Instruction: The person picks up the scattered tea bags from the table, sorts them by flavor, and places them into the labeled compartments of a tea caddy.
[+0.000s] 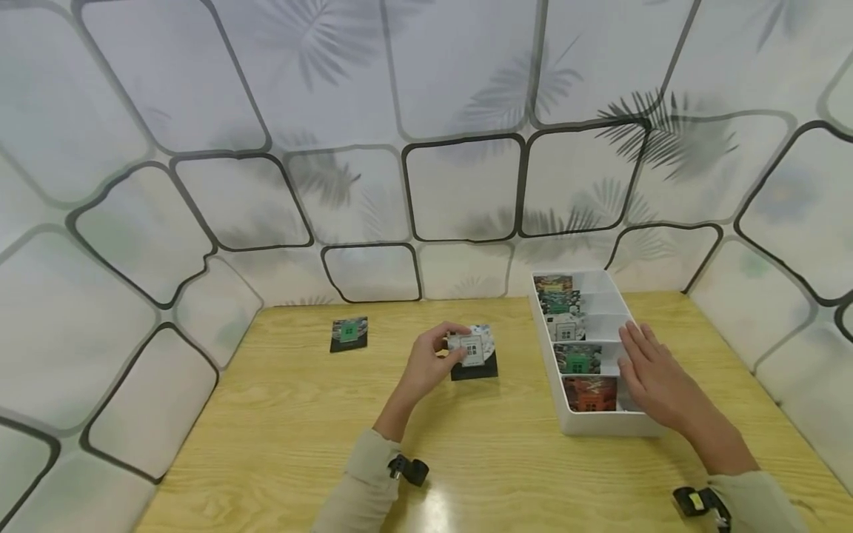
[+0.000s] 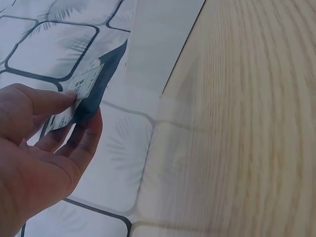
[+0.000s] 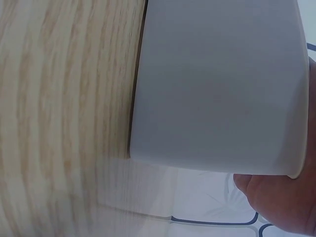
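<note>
My left hand (image 1: 424, 361) pinches a small flat packet (image 1: 485, 354), white and grey above with a black lower band. The thumb lies across its printed face, and in the left wrist view the fingers support the packet (image 2: 94, 94) from behind. Straight fingers of my right hand (image 1: 660, 377) lie over the right rim of a white divided box (image 1: 609, 423). Seen from the right wrist, the box's plain wall (image 3: 217, 94) fills much of the view, with part of the hand (image 3: 281, 202) beyond its rim.
Packets stand along the left side of the box's several compartments, including a red one (image 1: 590, 394), a green one (image 1: 577, 359) and a white one (image 1: 565, 326). Another green and black packet (image 1: 349, 334) lies alone on the wooden table (image 1: 280, 437). Patterned curtains (image 1: 466, 192) enclose the table.
</note>
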The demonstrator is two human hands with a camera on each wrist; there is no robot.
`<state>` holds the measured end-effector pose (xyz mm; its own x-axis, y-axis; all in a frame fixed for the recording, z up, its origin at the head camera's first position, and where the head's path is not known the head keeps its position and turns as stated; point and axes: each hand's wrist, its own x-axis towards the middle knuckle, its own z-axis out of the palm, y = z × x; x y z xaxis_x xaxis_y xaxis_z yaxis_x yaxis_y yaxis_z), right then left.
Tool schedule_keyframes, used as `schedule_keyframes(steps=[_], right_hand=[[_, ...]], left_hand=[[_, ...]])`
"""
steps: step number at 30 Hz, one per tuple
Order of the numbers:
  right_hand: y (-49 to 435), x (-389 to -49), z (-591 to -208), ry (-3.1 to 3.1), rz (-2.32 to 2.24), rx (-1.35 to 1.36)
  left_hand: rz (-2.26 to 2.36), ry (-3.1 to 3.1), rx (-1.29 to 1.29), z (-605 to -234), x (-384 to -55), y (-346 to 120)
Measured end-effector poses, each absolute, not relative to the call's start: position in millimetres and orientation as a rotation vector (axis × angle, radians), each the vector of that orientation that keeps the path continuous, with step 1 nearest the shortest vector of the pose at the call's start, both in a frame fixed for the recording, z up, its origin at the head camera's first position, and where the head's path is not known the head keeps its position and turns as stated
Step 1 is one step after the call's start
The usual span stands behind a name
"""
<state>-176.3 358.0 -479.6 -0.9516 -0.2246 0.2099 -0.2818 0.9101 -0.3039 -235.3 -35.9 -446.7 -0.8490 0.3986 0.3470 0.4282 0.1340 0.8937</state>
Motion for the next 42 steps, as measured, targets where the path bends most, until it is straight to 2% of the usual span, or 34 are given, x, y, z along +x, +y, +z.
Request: schedule_keyframes(steps=[5, 42], right_hand=[[358.3, -177.5, -480.9, -2.878, 0.485, 0.401], [357.8, -175.5, -484.6, -2.866, 0.474, 0.385]], left_hand=[[-1.891, -2.319, -0.836, -469.6, -252.9, -28.5], [-1.929, -2.260, -0.944, -449.3, -273.1, 24.7]])
